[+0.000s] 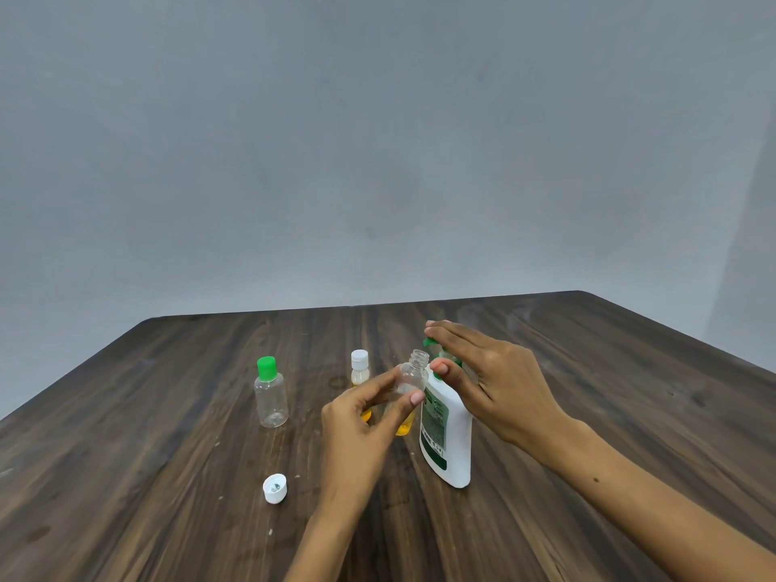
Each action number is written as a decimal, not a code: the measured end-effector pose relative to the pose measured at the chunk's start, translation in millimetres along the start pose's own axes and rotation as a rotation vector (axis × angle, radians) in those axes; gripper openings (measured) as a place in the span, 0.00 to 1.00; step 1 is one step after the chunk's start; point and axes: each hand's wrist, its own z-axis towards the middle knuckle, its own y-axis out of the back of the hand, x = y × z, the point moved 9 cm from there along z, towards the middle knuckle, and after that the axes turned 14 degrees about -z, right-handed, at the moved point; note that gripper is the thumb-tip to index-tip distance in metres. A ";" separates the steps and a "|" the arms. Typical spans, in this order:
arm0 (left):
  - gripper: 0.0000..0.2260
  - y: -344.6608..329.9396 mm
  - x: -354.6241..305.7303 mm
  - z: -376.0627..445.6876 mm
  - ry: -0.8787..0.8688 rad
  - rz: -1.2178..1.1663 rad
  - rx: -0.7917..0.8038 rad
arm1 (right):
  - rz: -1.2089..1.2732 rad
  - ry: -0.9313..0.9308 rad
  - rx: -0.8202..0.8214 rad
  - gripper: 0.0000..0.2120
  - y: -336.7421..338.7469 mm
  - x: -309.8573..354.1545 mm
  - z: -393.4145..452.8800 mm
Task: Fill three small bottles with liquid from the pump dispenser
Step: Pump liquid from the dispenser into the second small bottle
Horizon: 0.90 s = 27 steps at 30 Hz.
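hands (pixel 361 417) hold bottle (pixel 411 378) — dispenser (pixel 447 434) pressed

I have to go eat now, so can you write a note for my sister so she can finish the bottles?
Left hand holds the open small bottle, with yellow liquid at the bottom, up to the green pump.
Right hand rests flat on the pump dispenser.
Its white cap lies on the table.
The white-capped bottle behind looks filled.
The green-capped bottle looks empty.
Left: finish this one, cap it, then fill the green-capped one.
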 end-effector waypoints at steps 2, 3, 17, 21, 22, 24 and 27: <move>0.13 0.0 0.4 -0.2 0.003 -0.004 0.000 | -0.001 -0.002 -0.006 0.33 0.5 -0.9 1.2; 0.13 0.2 0.2 -0.1 0.002 -0.003 -0.001 | -0.005 -0.001 -0.011 0.33 0.5 -0.3 0.6; 0.14 0.1 0.3 -0.1 0.010 -0.007 -0.004 | -0.006 0.007 -0.028 0.32 3.2 1.5 0.8; 0.15 1.6 2.6 -0.4 0.026 -0.005 -0.010 | -0.006 0.009 -0.012 0.32 1.5 1.1 -0.6; 0.15 1.6 2.6 -0.3 0.027 -0.007 -0.012 | 0.003 0.003 -0.004 0.33 1.5 -0.3 0.6; 0.14 1.7 3.1 -0.4 0.034 -0.013 -0.018 | 0.023 -0.009 0.013 0.34 1.8 -2.8 4.0; 0.13 0.7 1.7 -0.4 0.028 -0.007 -0.010 | 0.017 -0.006 -0.002 0.33 2.9 -1.4 3.9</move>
